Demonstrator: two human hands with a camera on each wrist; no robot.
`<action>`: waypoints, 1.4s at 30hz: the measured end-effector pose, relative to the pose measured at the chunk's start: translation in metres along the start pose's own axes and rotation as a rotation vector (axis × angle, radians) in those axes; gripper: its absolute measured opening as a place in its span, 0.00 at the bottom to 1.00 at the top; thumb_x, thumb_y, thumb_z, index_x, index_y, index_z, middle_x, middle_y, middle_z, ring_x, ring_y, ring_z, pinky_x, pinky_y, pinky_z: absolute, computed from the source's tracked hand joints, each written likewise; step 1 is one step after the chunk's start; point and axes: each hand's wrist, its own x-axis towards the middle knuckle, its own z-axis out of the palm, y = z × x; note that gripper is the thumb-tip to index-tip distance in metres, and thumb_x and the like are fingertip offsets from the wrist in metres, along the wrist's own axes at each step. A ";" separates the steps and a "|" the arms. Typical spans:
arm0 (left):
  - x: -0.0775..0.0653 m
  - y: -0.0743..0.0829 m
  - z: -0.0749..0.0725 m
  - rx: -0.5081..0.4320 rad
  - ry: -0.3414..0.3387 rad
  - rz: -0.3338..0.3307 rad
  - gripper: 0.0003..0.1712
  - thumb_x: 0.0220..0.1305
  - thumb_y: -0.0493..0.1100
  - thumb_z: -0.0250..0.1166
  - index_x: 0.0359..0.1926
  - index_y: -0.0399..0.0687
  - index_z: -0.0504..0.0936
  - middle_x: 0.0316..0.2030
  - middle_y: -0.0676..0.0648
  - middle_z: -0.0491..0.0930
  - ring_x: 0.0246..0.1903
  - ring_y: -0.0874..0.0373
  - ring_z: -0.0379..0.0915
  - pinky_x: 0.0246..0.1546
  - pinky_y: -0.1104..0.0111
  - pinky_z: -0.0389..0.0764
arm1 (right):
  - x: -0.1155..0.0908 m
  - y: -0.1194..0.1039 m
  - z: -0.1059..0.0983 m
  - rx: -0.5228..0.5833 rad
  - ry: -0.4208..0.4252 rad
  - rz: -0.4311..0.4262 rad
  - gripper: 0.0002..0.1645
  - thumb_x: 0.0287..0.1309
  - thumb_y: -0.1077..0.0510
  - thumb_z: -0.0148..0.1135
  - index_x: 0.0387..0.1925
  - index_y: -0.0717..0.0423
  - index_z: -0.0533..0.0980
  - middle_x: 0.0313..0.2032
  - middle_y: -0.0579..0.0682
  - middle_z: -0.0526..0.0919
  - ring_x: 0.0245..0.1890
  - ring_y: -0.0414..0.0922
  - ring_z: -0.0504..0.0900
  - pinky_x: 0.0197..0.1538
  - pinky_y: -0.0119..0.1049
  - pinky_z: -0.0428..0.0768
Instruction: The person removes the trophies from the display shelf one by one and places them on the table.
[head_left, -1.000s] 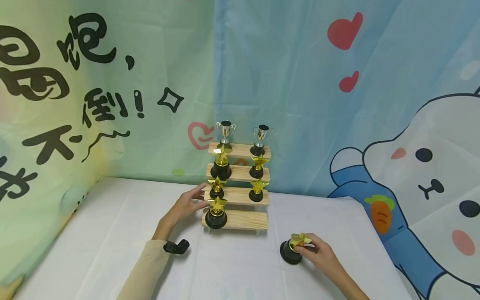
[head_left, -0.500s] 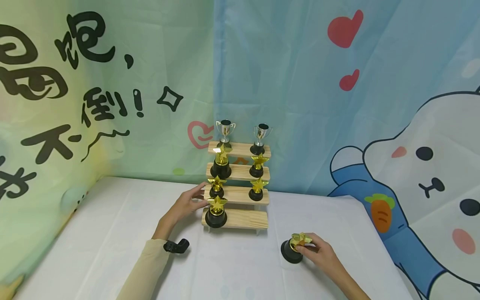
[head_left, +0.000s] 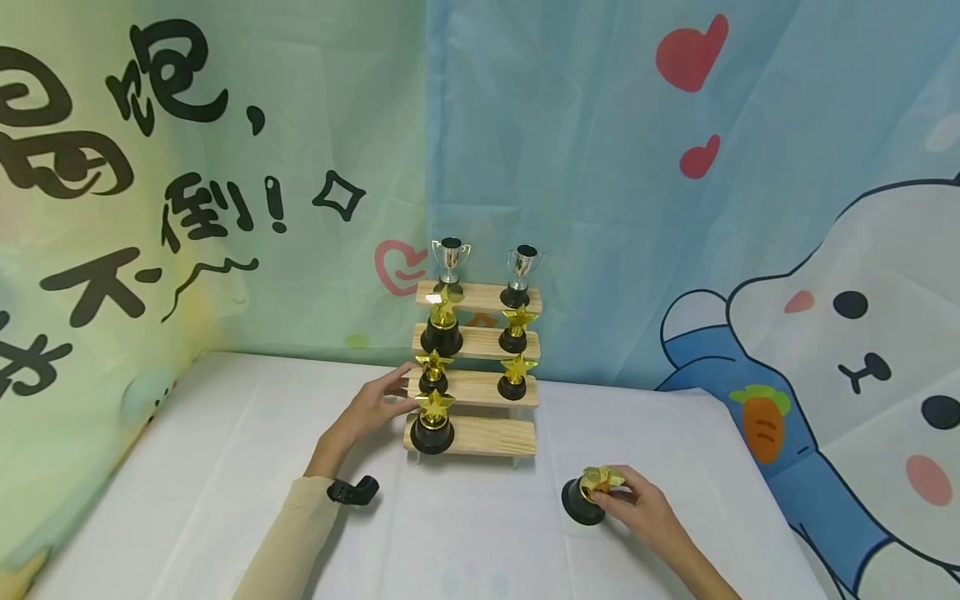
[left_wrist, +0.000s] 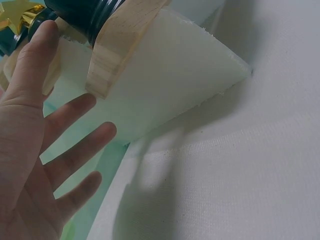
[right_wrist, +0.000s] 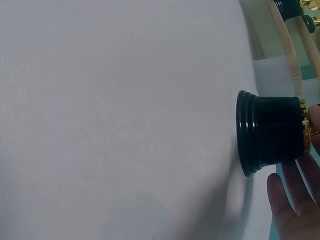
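Note:
My right hand [head_left: 648,512] pinches a gold star trophy [head_left: 583,502] by its gold upper part, to the right of a stepped wooden rack [head_left: 487,436]. In the right wrist view its black base [right_wrist: 275,129] is tilted toward the white cloth; whether it touches cannot be told. At the rack's left side is my left hand [head_left: 375,406], with straight, spread fingers [left_wrist: 75,162] beside a wooden step and a translucent side panel [left_wrist: 165,75]. The lowest step bears one star trophy [head_left: 432,423] at its left end. Higher steps carry star trophies, and two silver cups [head_left: 450,258] stand on top.
A white cloth [head_left: 465,525] covers the table. Behind it hangs a printed backdrop [head_left: 570,125] with a cartoon rabbit at the right. A black band with a small device [head_left: 352,492] is on my left wrist.
The view has tilted down very slightly. Both hands, the held star trophy and the rack stay nearly where they were.

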 end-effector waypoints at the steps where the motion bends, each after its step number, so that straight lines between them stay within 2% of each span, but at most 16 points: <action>1: 0.000 0.000 0.000 -0.005 0.002 -0.001 0.38 0.57 0.45 0.65 0.68 0.57 0.60 0.56 0.39 0.75 0.53 0.46 0.74 0.55 0.51 0.72 | 0.000 -0.001 -0.001 -0.008 0.001 0.002 0.21 0.49 0.51 0.67 0.46 0.50 0.75 0.45 0.49 0.80 0.41 0.23 0.73 0.45 0.26 0.79; 2: -0.001 0.001 0.000 -0.001 0.001 -0.002 0.38 0.58 0.44 0.65 0.68 0.55 0.60 0.55 0.39 0.75 0.53 0.45 0.74 0.55 0.51 0.71 | 0.000 -0.002 -0.001 -0.012 -0.002 0.001 0.22 0.50 0.50 0.67 0.47 0.50 0.74 0.45 0.49 0.80 0.41 0.23 0.73 0.45 0.26 0.79; 7: -0.009 0.027 -0.006 0.020 -0.019 0.001 0.37 0.59 0.42 0.63 0.68 0.46 0.59 0.54 0.35 0.75 0.53 0.42 0.73 0.55 0.49 0.71 | 0.001 -0.008 -0.008 -0.019 -0.015 0.016 0.24 0.50 0.47 0.66 0.48 0.49 0.73 0.47 0.47 0.79 0.43 0.23 0.72 0.47 0.26 0.78; 9: -0.008 0.025 -0.006 0.023 -0.019 0.001 0.37 0.59 0.44 0.64 0.68 0.49 0.60 0.54 0.36 0.75 0.53 0.43 0.73 0.55 0.49 0.71 | 0.001 -0.011 -0.010 -0.019 -0.025 0.026 0.25 0.50 0.45 0.66 0.49 0.49 0.73 0.48 0.47 0.79 0.44 0.24 0.72 0.47 0.27 0.78; 14: 0.000 0.001 -0.001 0.022 0.000 -0.010 0.38 0.57 0.48 0.65 0.67 0.60 0.60 0.55 0.41 0.76 0.53 0.48 0.74 0.56 0.53 0.72 | -0.001 -0.014 -0.013 -0.010 -0.041 0.006 0.25 0.51 0.46 0.65 0.50 0.49 0.72 0.51 0.47 0.78 0.45 0.23 0.70 0.49 0.30 0.78; 25: 0.000 0.000 0.000 0.012 -0.001 0.009 0.38 0.57 0.47 0.65 0.67 0.58 0.60 0.54 0.40 0.76 0.52 0.46 0.74 0.55 0.51 0.71 | 0.001 -0.018 -0.020 0.009 -0.048 -0.083 0.24 0.53 0.49 0.64 0.50 0.53 0.72 0.51 0.53 0.77 0.47 0.23 0.70 0.47 0.27 0.78; 29: -0.001 0.001 0.000 0.016 -0.002 -0.007 0.38 0.57 0.49 0.65 0.67 0.62 0.60 0.54 0.43 0.77 0.52 0.50 0.75 0.55 0.54 0.72 | 0.004 -0.021 -0.023 -0.018 -0.040 -0.116 0.23 0.55 0.49 0.63 0.51 0.52 0.72 0.51 0.53 0.77 0.48 0.25 0.72 0.47 0.25 0.77; 32: 0.000 0.002 -0.001 0.013 -0.003 -0.011 0.37 0.57 0.50 0.65 0.67 0.64 0.61 0.54 0.43 0.77 0.52 0.50 0.75 0.55 0.53 0.72 | 0.008 -0.025 -0.027 -0.025 -0.030 -0.141 0.22 0.55 0.50 0.62 0.51 0.52 0.72 0.51 0.52 0.77 0.48 0.28 0.74 0.48 0.29 0.78; 36: 0.001 0.002 -0.001 0.020 -0.007 -0.003 0.37 0.57 0.50 0.64 0.67 0.62 0.60 0.55 0.41 0.75 0.52 0.48 0.74 0.55 0.52 0.72 | 0.013 -0.032 -0.032 -0.028 -0.023 -0.152 0.22 0.55 0.51 0.62 0.51 0.52 0.72 0.50 0.51 0.78 0.48 0.27 0.73 0.49 0.33 0.79; 42: 0.000 0.001 -0.001 0.012 -0.011 -0.006 0.37 0.58 0.48 0.64 0.67 0.59 0.60 0.57 0.39 0.73 0.53 0.45 0.73 0.55 0.50 0.71 | 0.016 -0.041 -0.035 -0.063 -0.032 -0.130 0.22 0.56 0.48 0.61 0.52 0.49 0.71 0.51 0.49 0.77 0.47 0.24 0.72 0.50 0.33 0.78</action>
